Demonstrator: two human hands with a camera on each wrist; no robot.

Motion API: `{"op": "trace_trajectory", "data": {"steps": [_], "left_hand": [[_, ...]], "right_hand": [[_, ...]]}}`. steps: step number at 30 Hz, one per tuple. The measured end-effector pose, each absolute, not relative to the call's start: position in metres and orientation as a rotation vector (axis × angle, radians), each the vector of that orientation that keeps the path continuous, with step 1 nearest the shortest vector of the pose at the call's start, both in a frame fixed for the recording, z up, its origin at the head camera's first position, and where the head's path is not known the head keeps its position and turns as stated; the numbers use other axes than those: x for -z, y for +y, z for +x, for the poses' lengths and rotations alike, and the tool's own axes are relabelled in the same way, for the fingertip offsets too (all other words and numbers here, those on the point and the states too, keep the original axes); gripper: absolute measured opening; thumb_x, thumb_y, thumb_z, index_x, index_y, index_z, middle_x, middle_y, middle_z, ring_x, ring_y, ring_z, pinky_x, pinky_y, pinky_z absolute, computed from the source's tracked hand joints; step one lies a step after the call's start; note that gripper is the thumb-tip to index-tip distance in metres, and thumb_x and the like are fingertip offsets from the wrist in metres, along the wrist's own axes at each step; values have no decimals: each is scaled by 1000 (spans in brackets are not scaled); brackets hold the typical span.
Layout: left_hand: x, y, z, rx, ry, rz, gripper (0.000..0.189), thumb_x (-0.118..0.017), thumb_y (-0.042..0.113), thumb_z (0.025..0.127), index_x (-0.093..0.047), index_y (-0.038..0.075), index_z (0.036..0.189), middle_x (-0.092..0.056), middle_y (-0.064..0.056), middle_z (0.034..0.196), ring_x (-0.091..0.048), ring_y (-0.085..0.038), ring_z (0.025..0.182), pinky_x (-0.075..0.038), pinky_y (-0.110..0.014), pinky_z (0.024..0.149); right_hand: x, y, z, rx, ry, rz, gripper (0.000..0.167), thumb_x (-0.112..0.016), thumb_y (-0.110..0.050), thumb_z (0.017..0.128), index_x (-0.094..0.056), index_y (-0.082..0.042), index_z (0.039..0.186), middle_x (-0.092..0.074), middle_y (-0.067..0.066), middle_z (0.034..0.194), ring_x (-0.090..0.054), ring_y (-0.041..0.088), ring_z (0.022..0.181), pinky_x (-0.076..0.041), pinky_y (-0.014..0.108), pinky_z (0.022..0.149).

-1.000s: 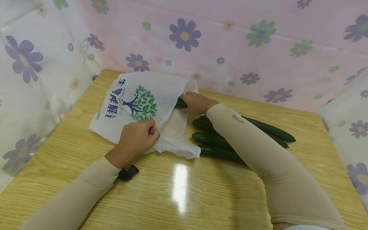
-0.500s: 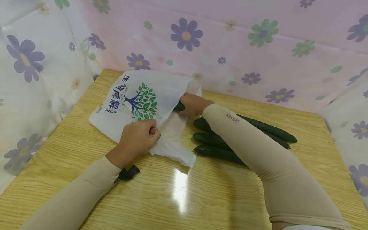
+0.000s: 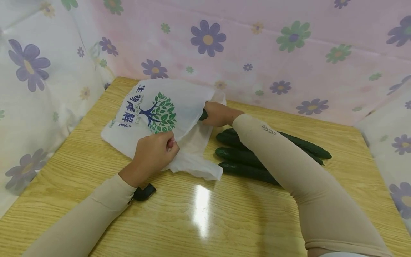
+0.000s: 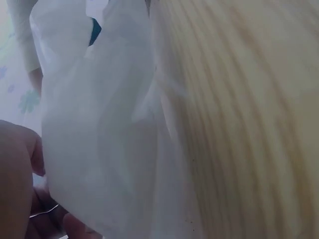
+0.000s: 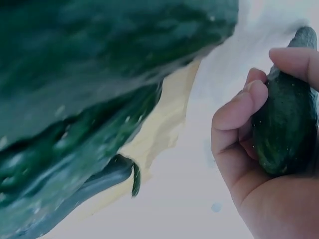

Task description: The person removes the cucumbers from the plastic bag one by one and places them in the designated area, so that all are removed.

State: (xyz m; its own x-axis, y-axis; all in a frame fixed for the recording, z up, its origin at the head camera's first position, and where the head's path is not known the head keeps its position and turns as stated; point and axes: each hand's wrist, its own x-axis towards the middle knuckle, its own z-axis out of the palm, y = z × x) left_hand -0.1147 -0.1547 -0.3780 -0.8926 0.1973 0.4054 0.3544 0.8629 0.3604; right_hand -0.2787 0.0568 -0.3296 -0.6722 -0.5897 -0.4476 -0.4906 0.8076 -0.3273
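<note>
A white plastic bag printed with a green tree lies on the table, its mouth toward the right. My left hand grips the bag's near edge in curled fingers; the left wrist view shows the film stretched beside the hand. At the mouth, my right hand holds a cucumber, most of it hidden by the bag and the hand. The right wrist view shows fingers and thumb curled round that cucumber. Several more cucumbers lie under the right forearm.
The wooden table meets a flowered pink curtain at the back and flowered white sheets at the sides. A black object sits at the left wrist. One bag handle spreads toward the cucumbers.
My right hand dipped slightly left with the cucumber, then came back to the right. The bag's loose handle swung toward the front and back again. My left hand keeps its grip almost unmoved.
</note>
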Motion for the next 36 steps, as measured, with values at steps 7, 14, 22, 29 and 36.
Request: {"op": "trace_trajectory", "data": {"steps": [7,14,22,29,36], "left_hand": [[376,-152,-116,631,-2671,-383,21,-56,18,85,-48,17,66,-43,4,54,-38,-12,43,-26,-27,39],[373,-150,-117,648,-2641,-381,21,-56,18,86,-49,16,67,-44,4,55,-39,-13,44,-26,-27,41],[374,-151,-119,685,-2621,-376,21,-55,17,87,-50,16,67,-46,3,54,-40,-12,46,-28,-27,41],[375,-154,-118,744,-2649,-351,20,-55,17,89,-53,14,70,-49,2,56,-43,-13,48,-31,-27,43],[374,-156,-116,753,-2679,-323,20,-54,18,91,-54,14,71,-50,1,57,-44,-14,49,-31,-28,44]], "right_hand": [[322,80,-271,404,2428,-723,61,-60,-24,96,-31,-10,148,-54,13,133,-56,28,112,-45,43,92],[301,110,-262,463,2454,-695,61,-62,-25,94,-33,-12,146,-54,13,129,-56,29,103,-44,46,88],[293,155,-263,486,2516,-653,63,-65,-26,94,-34,-13,147,-33,17,157,-34,39,144,-36,61,108],[291,194,-258,530,2550,-578,62,-67,-21,92,-36,-13,145,-32,19,157,-31,42,145,-35,65,106],[293,235,-252,563,2584,-502,62,-67,-17,91,-37,-13,145,-28,21,159,-30,46,144,-33,69,105]]}}
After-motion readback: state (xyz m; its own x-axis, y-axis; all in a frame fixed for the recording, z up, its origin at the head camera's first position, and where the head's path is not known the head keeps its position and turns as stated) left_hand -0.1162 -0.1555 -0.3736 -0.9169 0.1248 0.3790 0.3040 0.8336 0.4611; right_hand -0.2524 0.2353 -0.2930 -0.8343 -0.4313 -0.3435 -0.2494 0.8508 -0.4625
